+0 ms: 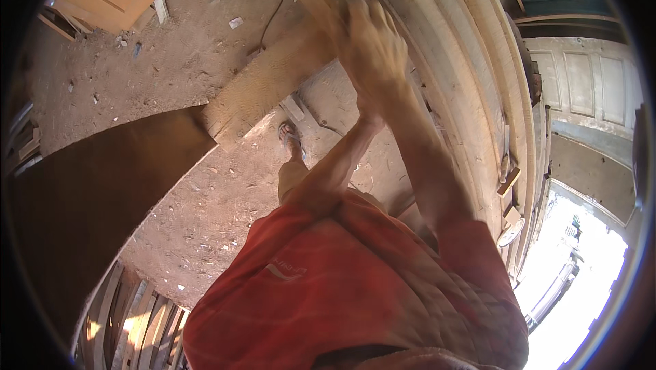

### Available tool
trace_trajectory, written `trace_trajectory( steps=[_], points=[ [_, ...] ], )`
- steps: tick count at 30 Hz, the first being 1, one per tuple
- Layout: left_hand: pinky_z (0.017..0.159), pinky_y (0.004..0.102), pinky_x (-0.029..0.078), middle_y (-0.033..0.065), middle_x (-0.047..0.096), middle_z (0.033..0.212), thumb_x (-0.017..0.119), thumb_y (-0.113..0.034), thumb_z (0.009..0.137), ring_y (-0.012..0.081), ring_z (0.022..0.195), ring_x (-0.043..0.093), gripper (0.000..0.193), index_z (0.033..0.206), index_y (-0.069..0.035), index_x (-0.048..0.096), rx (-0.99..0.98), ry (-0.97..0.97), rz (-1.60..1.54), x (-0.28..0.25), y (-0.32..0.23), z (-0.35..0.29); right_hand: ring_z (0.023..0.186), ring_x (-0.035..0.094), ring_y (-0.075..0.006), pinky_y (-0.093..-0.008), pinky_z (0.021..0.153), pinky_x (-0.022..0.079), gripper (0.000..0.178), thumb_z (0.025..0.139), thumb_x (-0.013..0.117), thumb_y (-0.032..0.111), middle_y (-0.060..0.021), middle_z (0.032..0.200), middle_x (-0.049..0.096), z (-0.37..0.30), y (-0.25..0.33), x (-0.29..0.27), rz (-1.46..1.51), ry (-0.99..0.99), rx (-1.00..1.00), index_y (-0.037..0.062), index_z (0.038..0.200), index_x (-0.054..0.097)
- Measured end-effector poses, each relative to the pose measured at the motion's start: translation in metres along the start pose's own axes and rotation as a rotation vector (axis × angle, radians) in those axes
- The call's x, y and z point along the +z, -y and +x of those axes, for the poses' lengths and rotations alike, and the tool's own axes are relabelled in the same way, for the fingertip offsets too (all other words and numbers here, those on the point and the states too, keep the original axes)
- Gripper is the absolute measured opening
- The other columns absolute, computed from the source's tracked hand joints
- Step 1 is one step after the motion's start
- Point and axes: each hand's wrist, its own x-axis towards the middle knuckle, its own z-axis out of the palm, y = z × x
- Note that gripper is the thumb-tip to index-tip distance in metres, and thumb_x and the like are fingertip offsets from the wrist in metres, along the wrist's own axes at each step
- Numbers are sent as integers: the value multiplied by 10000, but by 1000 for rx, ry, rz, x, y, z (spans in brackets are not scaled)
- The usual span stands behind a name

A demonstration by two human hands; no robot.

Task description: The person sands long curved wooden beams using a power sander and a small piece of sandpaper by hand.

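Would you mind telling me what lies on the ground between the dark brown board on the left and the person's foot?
In the head view, only sawdust-strewn dirt floor with small wood chips lies between the dark brown board and the foot; nothing larger sits there.

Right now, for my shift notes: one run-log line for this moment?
right hand: gripping pale wooden plank | left hand: hidden behind right | floor: sawdust | dark board: lower left

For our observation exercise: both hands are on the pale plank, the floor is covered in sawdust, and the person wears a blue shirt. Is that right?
Not quite. The shirt is red-orange, not blue, as the head view shows. The rest stands: both hands are on the pale plank, and the floor is covered in sawdust.
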Motion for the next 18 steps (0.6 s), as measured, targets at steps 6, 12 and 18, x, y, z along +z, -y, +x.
trace_trajectory(
  steps=[6, 12, 18],
  points=[
    [1135, 345, 460, 66, 528, 1489, 156, -690, 1113, 190, 1347, 536, 788, 1603, -114, 378, 13, 8, 17, -3, -3, 5, 1058, 685, -409, -498, 826, 611, 267, 988, 712, 273, -204, 1118, 661, -27, 3, -11, 7, 3, 35, 46, 1086, 612],
    [1139, 345, 456, 68, 527, 1494, 151, -696, 1109, 193, 1351, 534, 799, 1605, -112, 377, -75, 47, 17, 2, 7, -1, 1087, 678, -391, -487, 838, 616, 272, 984, 685, 288, -182, 1100, 673, 39, 1, 14, -12, -71, -35, 42, 1077, 614],
    [1143, 345, 453, 69, 525, 1499, 147, -702, 1105, 196, 1355, 531, 810, 1607, -110, 377, -20, 30, 14, 1, -3, 4, 1014, 698, -397, -518, 763, 599, 290, 973, 739, 294, -168, 1082, 669, -55, -27, -20, -29, -54, -91, 53, 1085, 621]
  ],
)
